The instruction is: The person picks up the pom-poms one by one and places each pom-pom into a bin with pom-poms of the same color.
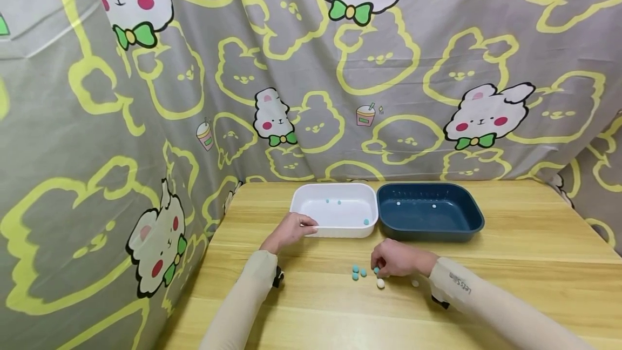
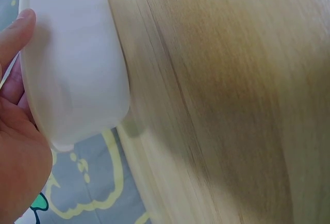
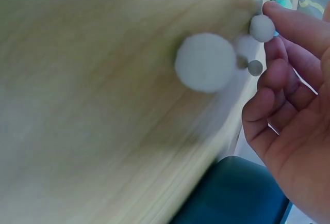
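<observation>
Apparently to steady it, the left hand (image 1: 291, 229) pinches the white tub (image 1: 342, 232) at its eight o'clock rim; toward the tub's five o'clock, the right hand (image 1: 399, 258) pinches a blue ball (image 1: 376, 270).

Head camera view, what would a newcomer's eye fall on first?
Probably the grey curtain, its yellow outlines and white cartoon animals filling the background. Next, the white tub and dark blue tub, side by side below it, the left hand on the white rim. In front, the right hand beside small blue balls.
</observation>
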`<state>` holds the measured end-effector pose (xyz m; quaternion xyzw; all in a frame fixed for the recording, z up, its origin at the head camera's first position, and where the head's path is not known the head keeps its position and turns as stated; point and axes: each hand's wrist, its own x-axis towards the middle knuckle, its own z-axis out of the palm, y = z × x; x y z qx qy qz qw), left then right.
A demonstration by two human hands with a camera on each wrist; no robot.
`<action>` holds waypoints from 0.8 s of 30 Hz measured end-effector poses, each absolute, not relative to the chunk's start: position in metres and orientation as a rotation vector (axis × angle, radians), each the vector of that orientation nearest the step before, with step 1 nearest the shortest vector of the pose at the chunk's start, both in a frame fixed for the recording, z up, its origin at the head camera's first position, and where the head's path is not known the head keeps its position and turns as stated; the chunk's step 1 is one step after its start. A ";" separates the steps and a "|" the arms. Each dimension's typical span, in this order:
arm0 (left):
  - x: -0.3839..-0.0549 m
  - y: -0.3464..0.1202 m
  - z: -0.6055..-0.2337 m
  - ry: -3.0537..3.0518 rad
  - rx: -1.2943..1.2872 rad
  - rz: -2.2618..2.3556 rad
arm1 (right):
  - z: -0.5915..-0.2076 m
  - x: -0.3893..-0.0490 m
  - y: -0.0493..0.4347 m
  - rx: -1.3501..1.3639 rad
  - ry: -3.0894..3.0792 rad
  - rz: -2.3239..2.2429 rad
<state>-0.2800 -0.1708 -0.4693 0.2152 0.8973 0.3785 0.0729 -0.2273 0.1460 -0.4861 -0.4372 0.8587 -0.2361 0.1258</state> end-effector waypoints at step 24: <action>-0.280 -0.171 -0.471 2.696 0.651 1.127 | -0.472 -0.226 0.152 -1.211 2.529 -0.800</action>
